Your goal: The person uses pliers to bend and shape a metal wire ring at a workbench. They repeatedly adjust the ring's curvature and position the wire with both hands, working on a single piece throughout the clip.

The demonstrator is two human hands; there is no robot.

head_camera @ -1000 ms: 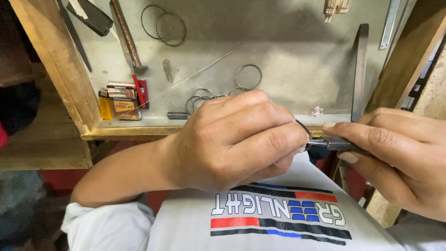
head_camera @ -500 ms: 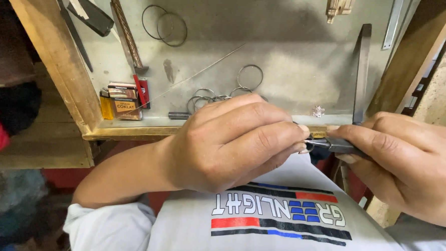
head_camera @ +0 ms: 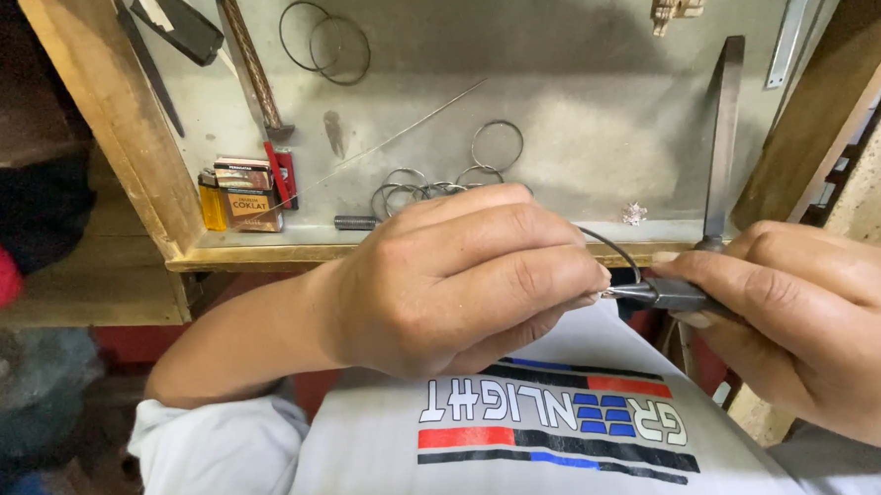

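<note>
- While the left hand (head_camera: 452,282) is curled into a loose fist above the person's lap, its fingertips (head_camera: 586,281) are pinched together on a thin wire ring (head_camera: 614,255), which arcs up and to the right from the pinch.
- The right hand (head_camera: 811,330) is closed around a small dark tool (head_camera: 675,295); this tool lies almost level, its long axis going left to right, with the tip pointing left at the pinch.
- The tool tip touches the ring just beside the left fingertips, so the two hands nearly meet there; the left hand is the nearer one to the ring.
- Behind the hands stands a wooden tray (head_camera: 263,253) with a grey floor, where more loose rings (head_camera: 496,146) lie.
- A small box (head_camera: 250,201) and a long metal file (head_camera: 723,136) are also in it, well apart from the hands.
</note>
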